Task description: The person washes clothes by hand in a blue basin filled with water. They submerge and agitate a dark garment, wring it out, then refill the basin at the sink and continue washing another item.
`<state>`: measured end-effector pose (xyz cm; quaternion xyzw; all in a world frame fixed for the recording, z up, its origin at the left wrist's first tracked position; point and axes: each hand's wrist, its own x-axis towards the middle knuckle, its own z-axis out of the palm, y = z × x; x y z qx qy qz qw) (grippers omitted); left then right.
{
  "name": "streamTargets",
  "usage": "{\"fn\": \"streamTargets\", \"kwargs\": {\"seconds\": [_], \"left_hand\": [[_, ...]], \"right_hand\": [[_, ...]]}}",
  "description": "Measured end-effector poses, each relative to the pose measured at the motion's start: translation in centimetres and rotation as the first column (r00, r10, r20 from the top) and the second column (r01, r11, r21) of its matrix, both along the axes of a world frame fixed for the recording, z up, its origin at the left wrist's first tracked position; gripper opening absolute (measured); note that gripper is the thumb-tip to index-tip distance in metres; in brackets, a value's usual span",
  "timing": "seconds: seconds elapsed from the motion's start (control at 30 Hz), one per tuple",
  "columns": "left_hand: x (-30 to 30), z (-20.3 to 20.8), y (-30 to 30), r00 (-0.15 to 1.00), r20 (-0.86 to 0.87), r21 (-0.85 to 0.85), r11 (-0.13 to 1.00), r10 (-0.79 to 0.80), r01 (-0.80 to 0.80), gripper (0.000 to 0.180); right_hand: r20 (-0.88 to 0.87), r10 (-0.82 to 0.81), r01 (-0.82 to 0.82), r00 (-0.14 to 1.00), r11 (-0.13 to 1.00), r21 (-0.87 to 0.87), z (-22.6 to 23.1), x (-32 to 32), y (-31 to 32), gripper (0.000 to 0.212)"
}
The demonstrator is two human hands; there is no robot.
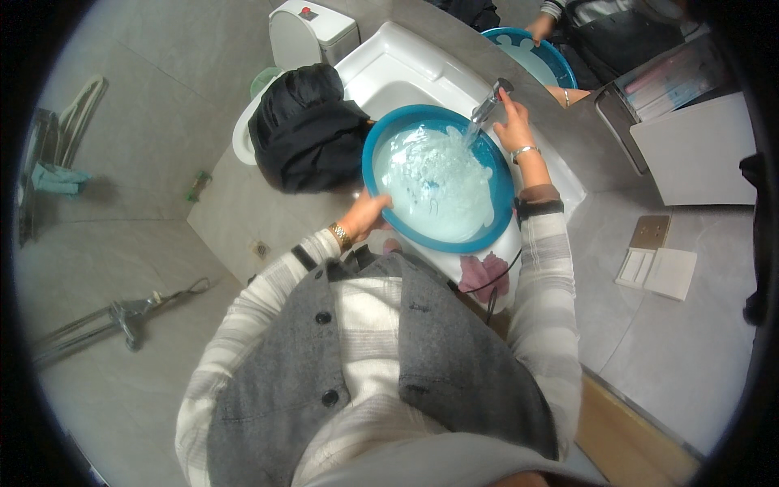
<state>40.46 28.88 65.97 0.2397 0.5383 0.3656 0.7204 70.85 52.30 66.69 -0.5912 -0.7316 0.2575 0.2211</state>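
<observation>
A round blue basin [507, 213], tilted over the white sink, holds clear water with foam or ripples. My left hand [367, 217] is closed on its near left rim, thumb over the edge. Water runs from a chrome faucet [487, 105] into the basin. At the faucet's lever is my right hand [514, 128], its index finger stretched up against it and the thumb apart; the hand is not wrapped round it. Light shapes lie along the basin's inner wall, perhaps a printed pattern.
The white sink [389, 57] lies behind the basin. Bunched black fabric [312, 134] is left of it, before a white toilet [324, 28]. A pink cloth [485, 274] hangs at the near edge. A mirror [604, 105] reflects the basin. A shower fitting [126, 316] is at left.
</observation>
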Motion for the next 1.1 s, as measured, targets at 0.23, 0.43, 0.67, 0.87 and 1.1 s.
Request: {"fn": "streamTargets", "kwargs": {"seconds": [0.23, 0.43, 0.67, 0.87, 1.1], "left_hand": [[0.06, 0.31, 0.04, 1.000, 0.005, -0.010, 1.000, -0.011, 0.011, 0.071], [0.09, 0.25, 0.00, 1.000, 0.006, -0.014, 1.000, 0.005, -0.004, 0.072], [0.05, 0.13, 0.01, 1.000, 0.012, -0.012, 1.000, 0.012, -0.011, 0.071], [0.07, 0.12, 0.01, 1.000, 0.019, -0.008, 1.000, 0.006, -0.006, 0.071], [0.09, -0.02, -0.08, 1.000, 0.009, 0.007, 1.000, 0.017, -0.018, 0.071]], "right_hand": [[0.013, -0.006, 0.006, 1.000, 1.000, -0.002, 0.45, -0.07, -0.37, 0.086], [0.007, -0.007, 0.007, 1.000, 1.000, -0.007, 0.31, 0.00, -0.45, 0.087], [0.007, 0.002, -0.002, 1.000, 1.000, -0.001, 0.35, -0.01, -0.51, 0.087], [0.003, -0.005, 0.005, 1.000, 1.000, -0.026, 0.43, 0.06, -0.49, 0.087], [0.011, 0.005, -0.005, 1.000, 1.000, 0.016, 0.12, 0.12, -0.46, 0.087]]}}
